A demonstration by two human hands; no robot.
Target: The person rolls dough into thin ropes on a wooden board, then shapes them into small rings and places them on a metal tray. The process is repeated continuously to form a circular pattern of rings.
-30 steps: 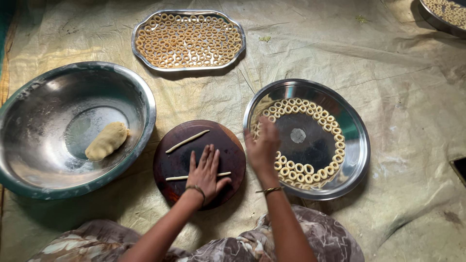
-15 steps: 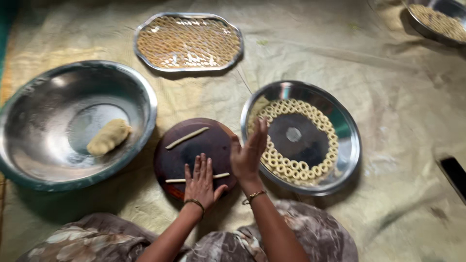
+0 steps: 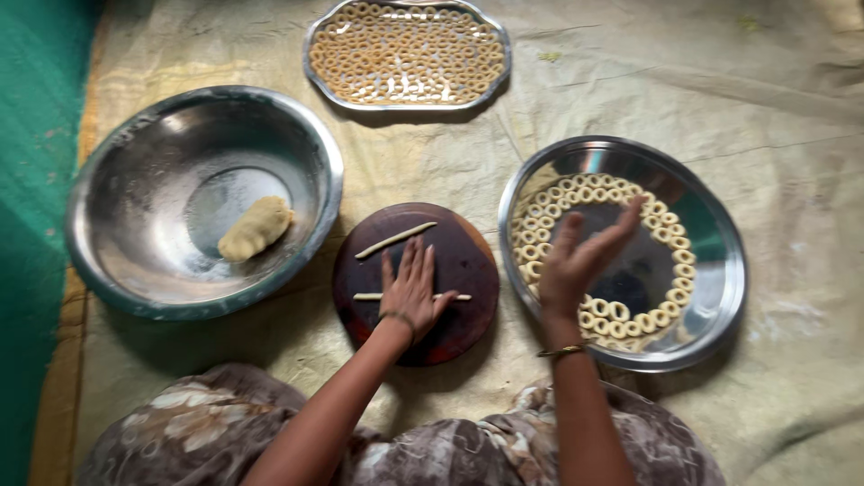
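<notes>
Head view, looking straight down: at the bottom edge of the frame lies the person's lap in a brown flowered cloth (image 3: 270, 432), and both bare forearms reach up from it.

Just above, at lower centre, the left hand (image 3: 412, 288) lies flat on a round dark wooden board (image 3: 468, 261), palm down, its fingers (image 3: 416, 261) released and stretched out over a thin strip of dough (image 3: 450, 297) (the strip's ends show on either side of the hand). A second dough strip (image 3: 396, 239) lies at a slant on the upper part of the board, apart from the hand.

Right of the board, the right hand (image 3: 585, 261) is raised and blurred, its fingers (image 3: 616, 229) spread open and grasping nothing that can be seen. It hangs over the left part of a round steel plate (image 3: 720, 270), where small dough rings (image 3: 612, 315) are set in a double band around the bare middle.

Left of the board sits a large steel bowl (image 3: 126, 207) with a lump of dough (image 3: 256, 228) in its bottom.

Farther off, at the top centre of the frame, an oval steel tray (image 3: 407, 101) is packed with more rings (image 3: 405, 49). Everything rests on a pale creased sheet (image 3: 765, 108) spread on the floor, with a green mat (image 3: 36, 180) along the left edge.
</notes>
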